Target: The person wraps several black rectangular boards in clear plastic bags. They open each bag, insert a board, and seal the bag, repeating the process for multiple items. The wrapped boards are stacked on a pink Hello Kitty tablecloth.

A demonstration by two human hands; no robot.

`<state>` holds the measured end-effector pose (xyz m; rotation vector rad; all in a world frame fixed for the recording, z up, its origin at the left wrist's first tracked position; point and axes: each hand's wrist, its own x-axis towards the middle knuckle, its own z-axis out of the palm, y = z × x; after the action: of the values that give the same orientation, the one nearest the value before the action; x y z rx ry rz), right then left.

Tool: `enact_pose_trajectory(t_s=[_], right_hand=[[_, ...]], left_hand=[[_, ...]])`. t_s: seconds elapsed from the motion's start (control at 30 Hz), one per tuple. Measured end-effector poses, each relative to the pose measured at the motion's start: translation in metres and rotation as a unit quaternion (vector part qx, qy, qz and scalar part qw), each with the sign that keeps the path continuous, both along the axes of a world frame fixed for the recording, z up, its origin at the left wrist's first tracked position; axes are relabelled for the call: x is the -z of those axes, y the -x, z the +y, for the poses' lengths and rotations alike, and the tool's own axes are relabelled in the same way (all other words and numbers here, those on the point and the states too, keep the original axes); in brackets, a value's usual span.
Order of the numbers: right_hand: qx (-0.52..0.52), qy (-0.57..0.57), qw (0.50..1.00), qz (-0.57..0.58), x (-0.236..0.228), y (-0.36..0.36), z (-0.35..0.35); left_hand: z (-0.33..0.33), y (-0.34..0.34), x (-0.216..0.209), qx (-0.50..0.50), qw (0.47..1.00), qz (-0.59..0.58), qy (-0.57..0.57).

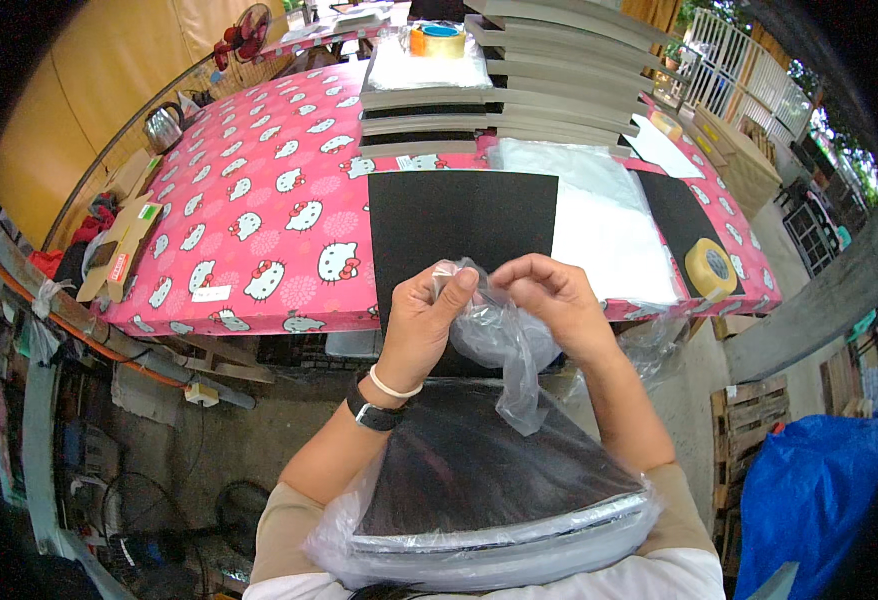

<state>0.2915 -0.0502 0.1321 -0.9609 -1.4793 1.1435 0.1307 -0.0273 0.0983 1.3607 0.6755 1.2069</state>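
A clear plastic bag (pixel 525 375) with black boards (pixel 489 465) inside rests against my body below the table edge. Its loose mouth is gathered and twisted upward. My left hand (pixel 427 312) is closed on this bunched plastic, thumb on top. Close beside it, the curled fingers of my right hand (pixel 557 300) pinch the plastic too. A loose tail of film hangs below my hands. Just beyond them, a flat black board (pixel 464 215) lies at the table's front edge, partly hidden by my hands.
The table (pixel 249 230) wears a pink patterned cover. Stacked grey-edged boards (pixel 559 100) rise at the back, with tape rolls (pixel 437 40) beside them. Clear plastic sheets (pixel 609 230) and a yellow tape roll (pixel 711 270) lie to the right. A blue tarp (pixel 814 500) sits lower right.
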Motion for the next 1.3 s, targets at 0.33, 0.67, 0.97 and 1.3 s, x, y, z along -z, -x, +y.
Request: enact_pose_trajectory(t_s=[0.33,0.67,0.97,1.3], right_hand=[[-0.072,0.031,0.990,0.120,0.014,-0.006,0.002],[-0.106,0.072,0.946,0.298,0.031,-0.006,0.005],[-0.076,0.050,0.981,0.172,0.006,-0.031,0.002],[-0.390,0.033,0.903,-0.178,0.014,-0.016,-0.008]], left_hand=[[-0.005,0.011,-0.009,0.044,0.994,-0.098,0.007],[-0.017,0.017,0.001,0.256,0.872,-0.398,0.127],[0.023,0.084,0.035,-0.133,0.941,0.255,-0.181],[-0.015,0.075,0.005,0.090,0.900,-0.409,0.123]])
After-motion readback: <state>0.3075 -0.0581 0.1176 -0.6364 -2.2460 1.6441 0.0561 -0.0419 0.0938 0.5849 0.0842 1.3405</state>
